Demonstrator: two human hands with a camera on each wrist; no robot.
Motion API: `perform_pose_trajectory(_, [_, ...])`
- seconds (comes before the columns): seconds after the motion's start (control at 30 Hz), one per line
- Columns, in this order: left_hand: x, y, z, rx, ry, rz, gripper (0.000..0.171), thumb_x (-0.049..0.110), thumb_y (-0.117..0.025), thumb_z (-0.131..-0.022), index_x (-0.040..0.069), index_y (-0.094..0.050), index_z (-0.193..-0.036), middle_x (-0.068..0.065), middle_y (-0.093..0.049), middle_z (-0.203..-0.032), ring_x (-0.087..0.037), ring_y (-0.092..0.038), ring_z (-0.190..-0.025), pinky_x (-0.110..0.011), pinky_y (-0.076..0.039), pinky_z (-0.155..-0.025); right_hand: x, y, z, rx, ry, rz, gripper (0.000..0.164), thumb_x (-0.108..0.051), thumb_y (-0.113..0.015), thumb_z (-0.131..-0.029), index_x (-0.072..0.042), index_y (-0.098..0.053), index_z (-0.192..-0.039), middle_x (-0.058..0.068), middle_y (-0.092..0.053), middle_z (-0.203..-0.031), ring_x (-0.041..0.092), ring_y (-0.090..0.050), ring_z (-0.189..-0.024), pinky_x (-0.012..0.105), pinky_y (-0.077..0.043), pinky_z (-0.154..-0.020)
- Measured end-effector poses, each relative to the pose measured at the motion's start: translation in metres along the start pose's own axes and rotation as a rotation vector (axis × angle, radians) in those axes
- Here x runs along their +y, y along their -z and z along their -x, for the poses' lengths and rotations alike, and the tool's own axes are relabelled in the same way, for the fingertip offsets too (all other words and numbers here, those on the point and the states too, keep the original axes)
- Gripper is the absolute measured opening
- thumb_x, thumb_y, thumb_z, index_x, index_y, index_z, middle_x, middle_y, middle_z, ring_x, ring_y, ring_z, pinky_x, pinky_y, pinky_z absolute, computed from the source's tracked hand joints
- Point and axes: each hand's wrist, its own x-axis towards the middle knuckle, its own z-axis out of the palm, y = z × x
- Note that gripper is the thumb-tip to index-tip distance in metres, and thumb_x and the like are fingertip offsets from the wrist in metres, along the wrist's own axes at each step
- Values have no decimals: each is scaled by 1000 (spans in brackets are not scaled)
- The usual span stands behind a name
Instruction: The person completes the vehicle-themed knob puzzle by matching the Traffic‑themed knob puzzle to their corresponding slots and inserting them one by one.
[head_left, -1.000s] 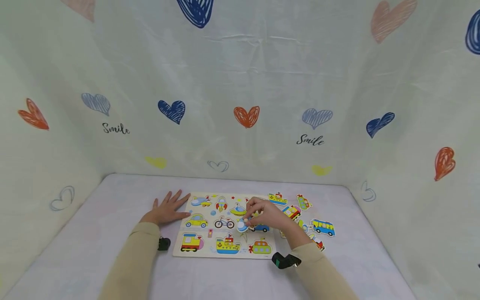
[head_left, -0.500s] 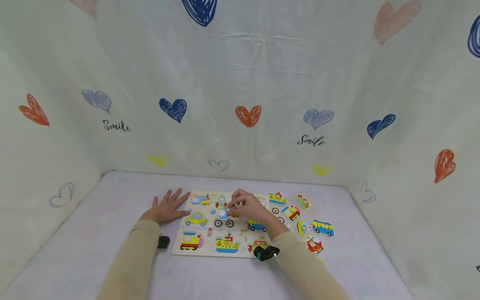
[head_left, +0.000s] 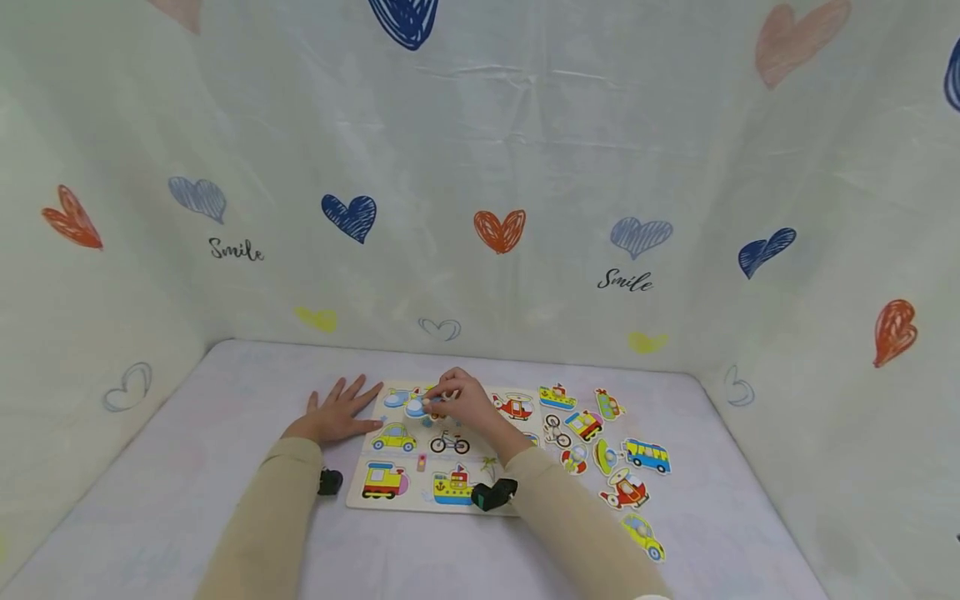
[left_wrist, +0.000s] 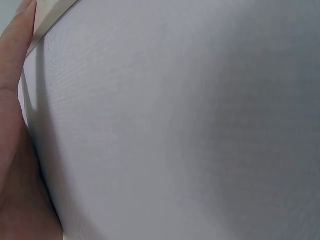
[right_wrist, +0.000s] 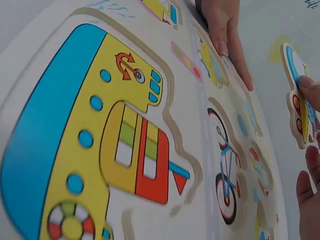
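My right hand (head_left: 468, 410) pinches an airplane puzzle piece (head_left: 414, 407) by its knob, over the upper left of the puzzle board (head_left: 418, 498). In the right wrist view that airplane piece stands tilted above the board, its blue, white and yellow edge showing beside the fingertips (right_wrist: 309, 84). At the board's left edge my left hand (head_left: 333, 417) lies palm down with fingers spread, its fingertips touching the edge. Printed recesses on the board show a car (head_left: 393, 437), a bicycle (head_left: 450, 443), a train (head_left: 384, 481) and a ship (head_left: 452, 486). My right forearm hides part of the board.
Loose pieces lie right of the board: a ship (head_left: 557, 397), a submarine (head_left: 609, 405), a train (head_left: 583, 426), a bicycle (head_left: 557, 432), a rocket (head_left: 574, 459), a flying saucer (head_left: 604, 457), a bus (head_left: 647, 456), a helicopter (head_left: 625, 490) and a car (head_left: 642, 536). A heart-printed curtain (head_left: 555, 167) stands behind.
With the airplane piece in its fingers, my right hand has travelled left and farther up the board, from beside the bus recess to the upper left. My left hand has stayed in place.
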Motion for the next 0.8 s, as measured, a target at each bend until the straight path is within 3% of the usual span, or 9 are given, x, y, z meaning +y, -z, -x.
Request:
perform_pose_trajectory(0.43, [-1,-3,-7,3,-18,-5,87,68,-52,-88,19,-26,-155,-19,-10,-161,-49,-1,-144,-75,3,-104,7,-23,-24,70,-31,-1,14,-24,-78,-85,-15,-79,-96,-6,-48,-101,13,-46,-92,26,-43,-73])
perform_pose_trajectory(0.63, [-1,2,1,13,-16,1,86,65,-53,-89,17,-27,-155,-21,-11,-160,-51,-1,-143,-76,3,-102,11,-38,-31,74,-37,-68,13,-25,-78,-85,-16,-79,-94,-7,-50,-102,13,-46,-94,28,-43,-78])
perform_pose_trajectory(0.8, [-1,4,5,18,-37,23,86,66,-53,-88,17,-28,-154,-21,-12,-160,-50,-2,-143,-76,3,-103,14,-48,-35,113,-84,-41,10,-25,-78,-85,-18,-79,-92,-9,-50,-102,12,-46,-96,30,-43,-80])
